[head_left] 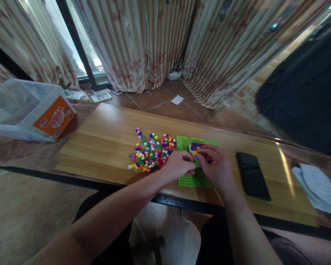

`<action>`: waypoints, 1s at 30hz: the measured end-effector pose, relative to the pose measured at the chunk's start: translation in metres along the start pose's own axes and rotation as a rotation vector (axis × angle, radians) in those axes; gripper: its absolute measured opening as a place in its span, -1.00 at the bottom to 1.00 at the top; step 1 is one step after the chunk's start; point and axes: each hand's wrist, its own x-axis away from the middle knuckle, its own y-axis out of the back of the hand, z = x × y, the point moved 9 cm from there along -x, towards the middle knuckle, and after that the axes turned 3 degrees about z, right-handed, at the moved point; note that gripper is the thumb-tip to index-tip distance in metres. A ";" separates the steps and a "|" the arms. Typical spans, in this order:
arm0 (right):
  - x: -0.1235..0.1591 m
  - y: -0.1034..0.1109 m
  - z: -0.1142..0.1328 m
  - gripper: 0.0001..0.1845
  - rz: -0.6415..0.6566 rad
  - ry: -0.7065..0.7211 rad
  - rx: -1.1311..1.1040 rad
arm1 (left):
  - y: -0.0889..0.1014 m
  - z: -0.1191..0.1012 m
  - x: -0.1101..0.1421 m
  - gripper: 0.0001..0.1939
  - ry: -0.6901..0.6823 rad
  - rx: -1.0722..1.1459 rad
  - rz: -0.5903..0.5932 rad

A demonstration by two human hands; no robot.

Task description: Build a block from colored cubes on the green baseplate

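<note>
A green studded baseplate [186,180] lies on the table with a small build of coloured toy bricks [195,146] on it, in rows of blue, red, yellow, purple and white. My right hand [217,165] reaches over the build from the right, its thumb and fingers closed on it and hiding part of it. At the build's left side is my left hand [180,162], fingers curled together close to the bricks. Whatever its fingertips hold, if anything, is too small to make out. Just left of the baseplate, many loose toy bricks [151,151] are spread on the wood.
A black phone [253,176] lies right of the baseplate, with white papers [320,186] beyond it. On the far left stands a clear plastic bin [22,129] with an orange label. The wooden table [99,136] has a dark front edge near my lap. Curtains [132,48] hang behind.
</note>
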 end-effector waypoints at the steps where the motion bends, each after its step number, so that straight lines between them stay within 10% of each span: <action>1: 0.000 0.000 0.000 -0.86 -0.003 -0.001 -0.003 | 0.000 0.000 0.000 -0.82 0.008 0.004 -0.005; 30: -0.005 -0.003 -0.002 -0.85 -0.001 -0.009 -0.034 | 0.001 -0.002 -0.004 -0.83 0.055 0.017 0.003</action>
